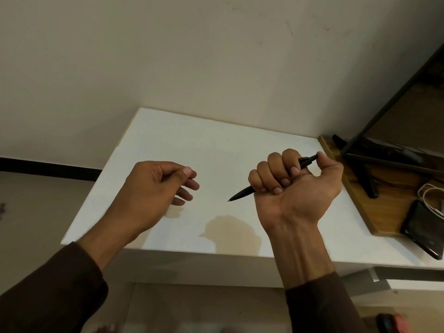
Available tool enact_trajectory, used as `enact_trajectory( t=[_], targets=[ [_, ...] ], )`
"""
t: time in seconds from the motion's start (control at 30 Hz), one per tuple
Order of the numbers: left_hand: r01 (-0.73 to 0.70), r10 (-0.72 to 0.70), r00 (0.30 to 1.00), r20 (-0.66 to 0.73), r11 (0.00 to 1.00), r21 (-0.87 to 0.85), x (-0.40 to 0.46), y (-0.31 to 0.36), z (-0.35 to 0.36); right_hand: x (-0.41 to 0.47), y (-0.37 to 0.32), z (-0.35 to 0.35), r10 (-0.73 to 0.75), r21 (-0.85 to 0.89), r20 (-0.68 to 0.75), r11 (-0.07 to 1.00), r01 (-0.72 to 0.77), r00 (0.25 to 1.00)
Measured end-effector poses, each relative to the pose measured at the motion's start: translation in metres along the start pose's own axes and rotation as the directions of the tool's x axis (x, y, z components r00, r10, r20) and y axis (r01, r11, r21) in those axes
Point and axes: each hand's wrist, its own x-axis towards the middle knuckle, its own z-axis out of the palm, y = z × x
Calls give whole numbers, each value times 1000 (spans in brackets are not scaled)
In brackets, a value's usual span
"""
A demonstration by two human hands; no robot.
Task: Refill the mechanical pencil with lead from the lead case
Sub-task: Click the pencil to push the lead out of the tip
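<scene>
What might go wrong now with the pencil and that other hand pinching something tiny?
1. The left hand pinches thumb to forefinger; whatever it holds is too thin to see. If it is a lead, it might snap or drop unnoticed onto the white table.
2. The right hand holds the black mechanical pencil in a fist, tip pointing toward the left hand, so it may poke the fingers.
3. The lead case is not clearly visible.

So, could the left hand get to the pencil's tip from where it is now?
Probably yes. The left hand hangs over the white table with nothing between it and the tip of the mechanical pencil, which points toward it out of the right hand fist. Its thumb and forefinger are pinched, perhaps on something too small to see.
</scene>
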Motion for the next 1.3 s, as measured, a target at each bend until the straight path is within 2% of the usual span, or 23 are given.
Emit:
enact_trajectory(
  t=[1.3],
  targets=[
    [-3,3,1000,13,1000,11,-1,-2,-2,-1,-2,0,-17,-23,0,1000,17,1000]
  ],
)
